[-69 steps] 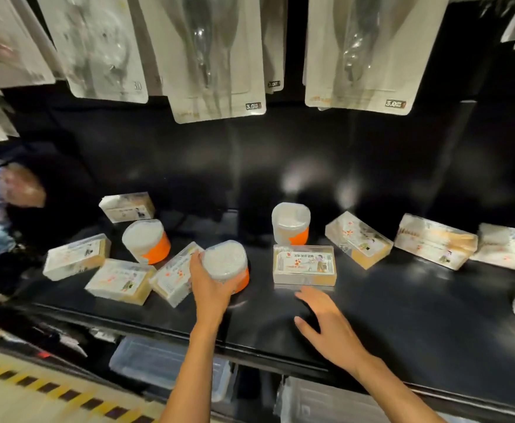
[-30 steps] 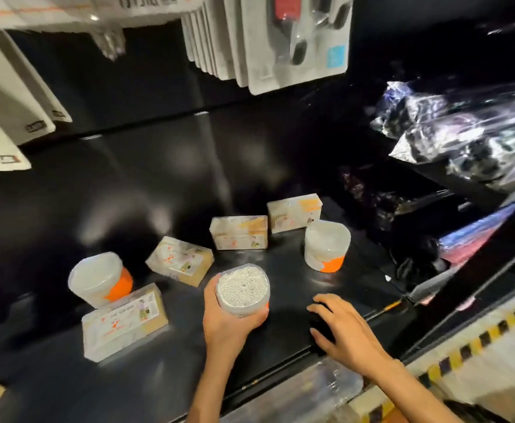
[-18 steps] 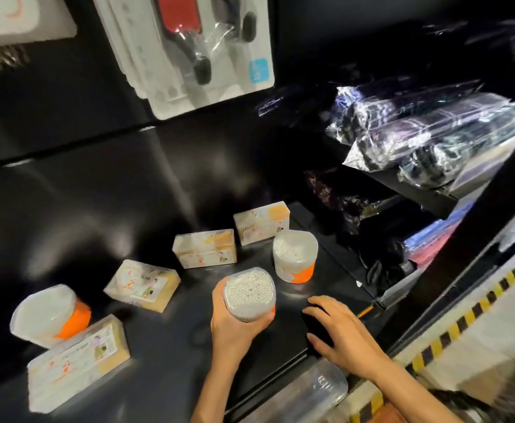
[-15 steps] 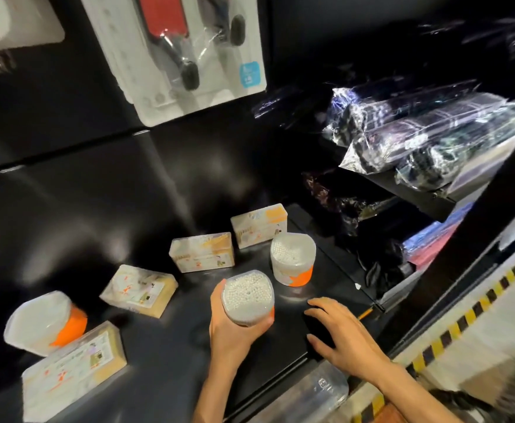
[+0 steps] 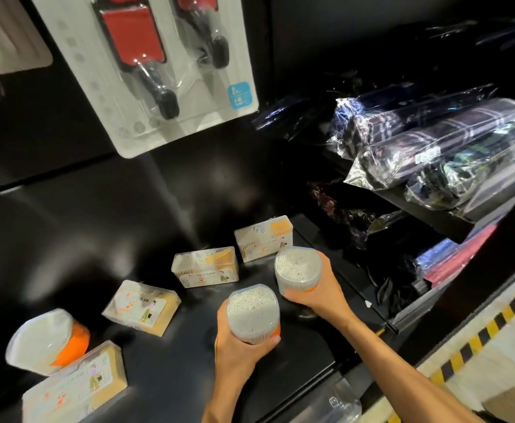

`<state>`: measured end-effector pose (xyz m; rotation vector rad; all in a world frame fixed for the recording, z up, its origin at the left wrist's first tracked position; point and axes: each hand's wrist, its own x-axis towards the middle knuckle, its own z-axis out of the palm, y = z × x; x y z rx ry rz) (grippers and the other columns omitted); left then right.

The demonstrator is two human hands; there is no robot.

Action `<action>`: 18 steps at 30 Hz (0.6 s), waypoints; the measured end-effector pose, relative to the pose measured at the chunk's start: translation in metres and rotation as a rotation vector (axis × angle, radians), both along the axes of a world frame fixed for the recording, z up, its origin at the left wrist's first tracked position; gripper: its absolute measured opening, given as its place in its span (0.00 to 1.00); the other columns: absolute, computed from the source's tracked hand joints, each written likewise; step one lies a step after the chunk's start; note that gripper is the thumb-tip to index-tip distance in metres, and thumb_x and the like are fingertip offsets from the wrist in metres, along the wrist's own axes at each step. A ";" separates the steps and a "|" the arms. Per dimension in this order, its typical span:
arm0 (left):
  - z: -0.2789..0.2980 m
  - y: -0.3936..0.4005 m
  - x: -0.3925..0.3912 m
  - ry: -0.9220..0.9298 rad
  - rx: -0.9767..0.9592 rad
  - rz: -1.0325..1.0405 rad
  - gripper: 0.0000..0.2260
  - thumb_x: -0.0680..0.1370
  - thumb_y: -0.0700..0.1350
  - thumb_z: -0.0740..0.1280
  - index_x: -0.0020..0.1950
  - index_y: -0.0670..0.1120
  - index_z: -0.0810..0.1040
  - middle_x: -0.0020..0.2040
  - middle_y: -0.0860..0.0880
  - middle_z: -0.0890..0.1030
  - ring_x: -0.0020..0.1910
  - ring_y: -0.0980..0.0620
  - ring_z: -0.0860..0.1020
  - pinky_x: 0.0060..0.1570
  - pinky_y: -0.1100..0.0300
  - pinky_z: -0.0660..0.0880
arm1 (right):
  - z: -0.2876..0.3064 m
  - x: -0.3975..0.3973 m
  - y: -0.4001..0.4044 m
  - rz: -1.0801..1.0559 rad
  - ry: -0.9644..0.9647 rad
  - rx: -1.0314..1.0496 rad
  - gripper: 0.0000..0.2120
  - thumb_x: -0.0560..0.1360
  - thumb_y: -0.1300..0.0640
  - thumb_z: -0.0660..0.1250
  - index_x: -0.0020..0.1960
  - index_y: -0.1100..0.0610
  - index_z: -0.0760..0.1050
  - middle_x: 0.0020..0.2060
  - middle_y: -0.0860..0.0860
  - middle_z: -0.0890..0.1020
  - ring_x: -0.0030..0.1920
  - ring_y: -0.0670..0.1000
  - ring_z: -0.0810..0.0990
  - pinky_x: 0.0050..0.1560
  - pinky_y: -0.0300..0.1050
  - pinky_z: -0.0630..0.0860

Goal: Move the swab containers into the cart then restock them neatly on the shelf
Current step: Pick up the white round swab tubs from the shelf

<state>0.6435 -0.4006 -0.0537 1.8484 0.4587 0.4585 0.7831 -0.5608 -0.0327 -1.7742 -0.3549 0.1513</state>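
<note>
My left hand (image 5: 237, 352) grips a round tub of swabs (image 5: 252, 311), fingers curled around its lower part, above the front edge of the black shelf (image 5: 164, 370). My right hand (image 5: 317, 293) wraps around a second round tub (image 5: 298, 273) near the shelf's right edge; I cannot tell whether it rests on the shelf. Behind them, two rectangular swab boxes (image 5: 205, 267) (image 5: 263, 239) stand toward the back. Another box (image 5: 141, 306) lies flat nearer the middle. At the left edge a third tub (image 5: 47, 341) lies tipped, just beside a box (image 5: 76, 386) at the front left corner.
</note>
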 end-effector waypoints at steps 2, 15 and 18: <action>0.001 0.000 0.001 0.005 0.005 0.000 0.48 0.52 0.51 0.84 0.67 0.61 0.64 0.61 0.68 0.71 0.62 0.66 0.71 0.55 0.71 0.69 | -0.002 0.001 0.002 0.007 -0.020 0.026 0.40 0.58 0.55 0.84 0.65 0.53 0.70 0.59 0.49 0.79 0.61 0.48 0.78 0.62 0.56 0.74; 0.032 -0.001 -0.004 -0.022 -0.052 -0.121 0.41 0.57 0.39 0.83 0.67 0.44 0.71 0.62 0.48 0.78 0.63 0.51 0.76 0.65 0.49 0.72 | 0.035 -0.065 -0.030 -0.045 -0.150 -0.026 0.36 0.59 0.53 0.82 0.63 0.48 0.73 0.58 0.46 0.80 0.60 0.47 0.78 0.60 0.55 0.76; 0.044 -0.006 -0.013 -0.022 -0.028 -0.212 0.38 0.58 0.41 0.82 0.65 0.43 0.73 0.60 0.47 0.79 0.61 0.51 0.77 0.63 0.49 0.73 | 0.037 -0.107 -0.052 -0.092 -0.152 0.003 0.39 0.60 0.52 0.83 0.67 0.48 0.70 0.62 0.46 0.78 0.64 0.47 0.76 0.64 0.53 0.73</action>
